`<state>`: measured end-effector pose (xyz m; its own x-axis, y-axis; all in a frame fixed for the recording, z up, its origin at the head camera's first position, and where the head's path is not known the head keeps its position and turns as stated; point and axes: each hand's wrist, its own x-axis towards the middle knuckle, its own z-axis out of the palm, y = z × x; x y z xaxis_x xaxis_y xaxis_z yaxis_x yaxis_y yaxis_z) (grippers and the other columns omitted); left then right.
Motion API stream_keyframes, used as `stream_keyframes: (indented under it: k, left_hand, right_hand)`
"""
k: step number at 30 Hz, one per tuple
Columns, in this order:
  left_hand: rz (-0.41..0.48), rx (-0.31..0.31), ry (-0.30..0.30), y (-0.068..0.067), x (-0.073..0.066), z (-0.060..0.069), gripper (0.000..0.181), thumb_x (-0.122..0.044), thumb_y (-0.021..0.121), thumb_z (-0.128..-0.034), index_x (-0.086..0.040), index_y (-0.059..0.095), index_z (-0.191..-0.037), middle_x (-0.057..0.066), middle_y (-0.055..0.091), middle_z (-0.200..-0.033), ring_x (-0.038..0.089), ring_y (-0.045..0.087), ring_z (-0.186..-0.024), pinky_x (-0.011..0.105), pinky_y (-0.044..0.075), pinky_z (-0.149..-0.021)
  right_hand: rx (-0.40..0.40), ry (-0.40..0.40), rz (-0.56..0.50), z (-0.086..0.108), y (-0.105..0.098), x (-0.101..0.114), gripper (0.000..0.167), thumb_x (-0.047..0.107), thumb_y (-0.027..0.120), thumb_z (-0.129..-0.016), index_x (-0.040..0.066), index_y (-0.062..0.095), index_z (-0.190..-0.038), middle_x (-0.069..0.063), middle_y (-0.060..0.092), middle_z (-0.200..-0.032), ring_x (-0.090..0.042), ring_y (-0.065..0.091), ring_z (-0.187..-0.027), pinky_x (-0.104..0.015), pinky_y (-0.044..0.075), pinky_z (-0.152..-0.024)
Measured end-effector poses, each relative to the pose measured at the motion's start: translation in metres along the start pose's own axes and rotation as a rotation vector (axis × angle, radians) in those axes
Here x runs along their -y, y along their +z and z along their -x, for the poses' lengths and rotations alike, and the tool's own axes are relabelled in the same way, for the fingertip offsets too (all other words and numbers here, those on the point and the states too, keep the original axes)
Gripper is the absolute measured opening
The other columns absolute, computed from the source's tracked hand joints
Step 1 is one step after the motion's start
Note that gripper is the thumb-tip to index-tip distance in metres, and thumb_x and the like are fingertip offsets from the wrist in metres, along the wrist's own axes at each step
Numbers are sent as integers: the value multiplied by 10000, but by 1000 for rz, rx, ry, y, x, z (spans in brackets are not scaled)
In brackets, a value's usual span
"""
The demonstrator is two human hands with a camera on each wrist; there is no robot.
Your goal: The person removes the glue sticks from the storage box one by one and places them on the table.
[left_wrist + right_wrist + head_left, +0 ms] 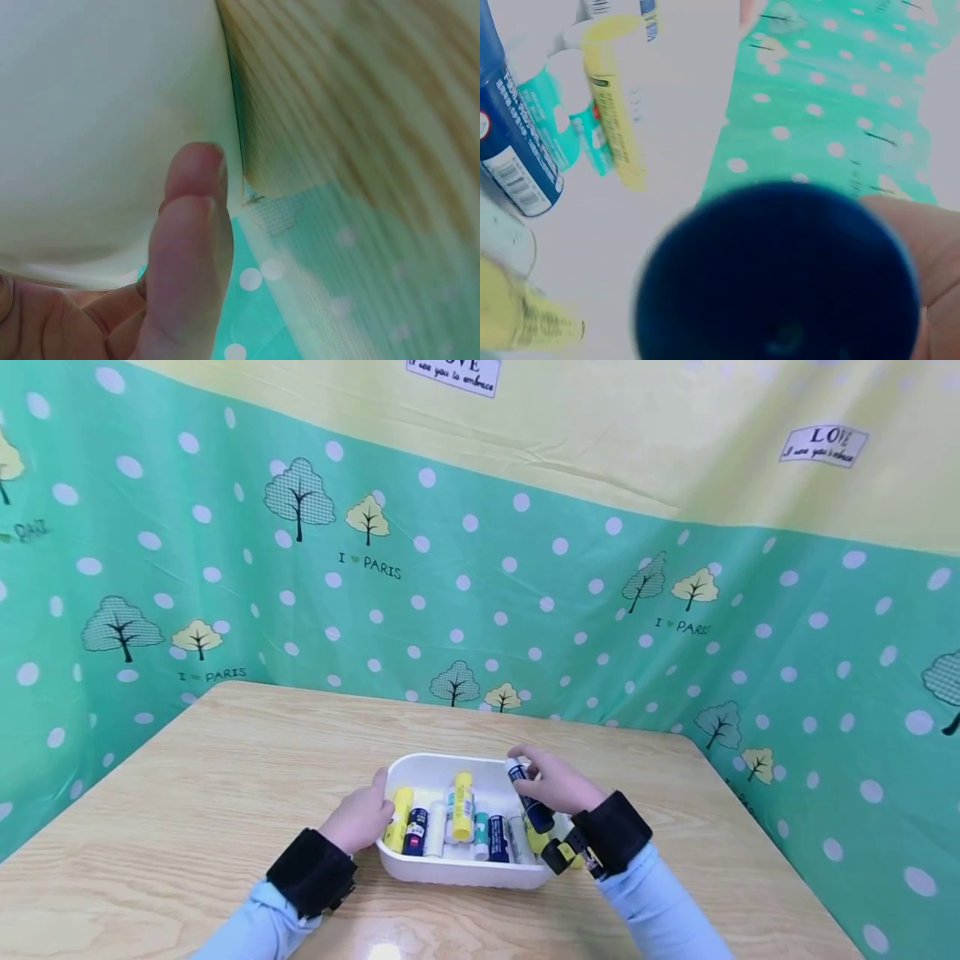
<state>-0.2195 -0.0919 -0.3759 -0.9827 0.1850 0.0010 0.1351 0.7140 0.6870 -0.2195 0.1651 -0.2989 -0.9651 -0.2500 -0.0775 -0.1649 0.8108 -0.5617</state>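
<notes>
A white plastic basket (pixel 465 873) stands on the table with several glue sticks lying in it. My left hand (pixel 360 817) grips the basket's left wall; in the left wrist view its thumb (pixel 187 255) lies along the outside. Over the basket's right part, my right hand (pixel 558 783) holds a dark blue glue stick (pixel 536 810) with a white end, tilted. Its dark round end (pixel 780 277) fills the lower right wrist view. Inside lie a yellow glue stick (pixel 462 810) atop others, a green-and-white one (pixel 481 835) and another dark blue one (pixel 498 839).
The wooden table (pixel 247 785) spreads out on both sides of the basket. Behind it hangs a green and yellow curtain (pixel 480 560) with dots and trees. Something yellow (pixel 577 862) shows by the right wrist strap, partly hidden.
</notes>
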Motion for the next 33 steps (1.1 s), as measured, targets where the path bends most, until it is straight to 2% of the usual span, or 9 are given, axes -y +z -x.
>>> stream_keyframes:
  k: [7, 12, 21, 28, 33]
  left_hand:
    - [-8, 10, -5, -2, -2, 1, 549, -77, 334, -841, 85, 133, -1326, 218, 541, -862, 163, 444, -434, 268, 384, -416]
    - [9, 24, -19, -3, -3, 2, 549, -82, 328, -851, 67, 118, -1335, 194, 535, -846, 165, 444, -439, 267, 385, -420]
    - [6, 34, -20, -3, -3, 1, 532, -86, 329, -851, 45, 141, -1332, 185, 537, -815, 174, 451, -428, 267, 384, -406]
    - [21, 46, -30, -3, -3, 1, 543, -98, 321, -862, 33, 110, -1345, 185, 544, -834, 180, 457, -429, 272, 389, -414]
    - [18, 42, -31, -3, -4, 1, 541, -98, 318, -861, 28, 114, -1345, 181, 543, -839, 173, 453, -430, 272, 389, -418]
  right_hand:
    - [-149, 25, -112, 24, -14, -29, 447, 154, 504, -832, 117, 399, -1265, -136, 499, -923, -179, 505, -719, -259, 441, -530]
    - [-221, 80, -127, 35, -22, -56, 467, 164, 487, -841, 98, 359, -1286, -170, 476, -978, -197, 501, -737, -266, 442, -529]
    - [-248, 161, -101, 43, -13, -86, 469, 154, 501, -826, 80, 379, -1274, -197, 480, -1005, -197, 506, -708, -258, 440, -496]
    - [-250, 215, -102, 37, -6, -98, 483, 180, 505, -825, 100, 373, -1283, -180, 473, -1009, -193, 506, -710, -262, 438, -508]
    - [-273, 228, -80, 33, -3, -104, 492, 167, 529, -812, 71, 383, -1273, -162, 496, -955, -179, 499, -681, -257, 418, -508]
